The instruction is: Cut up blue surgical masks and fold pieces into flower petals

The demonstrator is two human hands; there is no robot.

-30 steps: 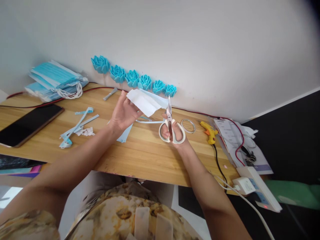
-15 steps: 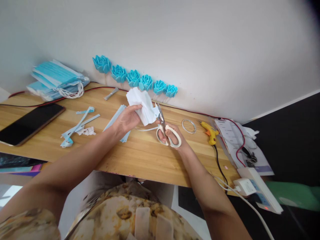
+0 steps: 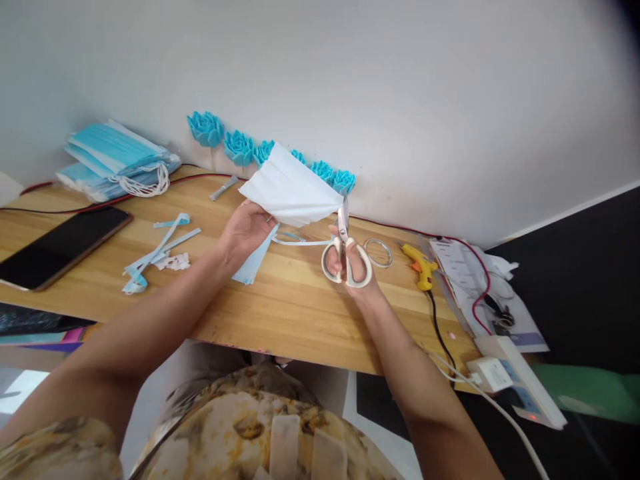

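Note:
My left hand (image 3: 247, 230) is closed on the lower left edge of a white sheet of mask fabric (image 3: 293, 187), its fingers partly behind it. The sheet is spread out flat and tilted, narrowing toward the right. My right hand (image 3: 357, 267) grips scissors (image 3: 343, 230) with cream handles, fingers through the loops. The blades point up and meet the sheet's right corner; they look nearly together. Below the sheet lies a light blue fabric piece (image 3: 255, 260), and a thin pale strip (image 3: 305, 243) runs toward my right hand.
Several blue fabric roses (image 3: 206, 129) line the wall. A stack of face masks (image 3: 113, 157), a phone (image 3: 65, 243) and cut strips (image 3: 160, 253) lie left. To the right are a wire coil (image 3: 379, 253), a yellow glue gun (image 3: 423, 265), papers (image 3: 520, 327) and a power strip (image 3: 523, 383).
The crumpled white sheet has opened out wide and now covers some roses. The scissors have moved right and up to its right corner. My left hand has shifted slightly left.

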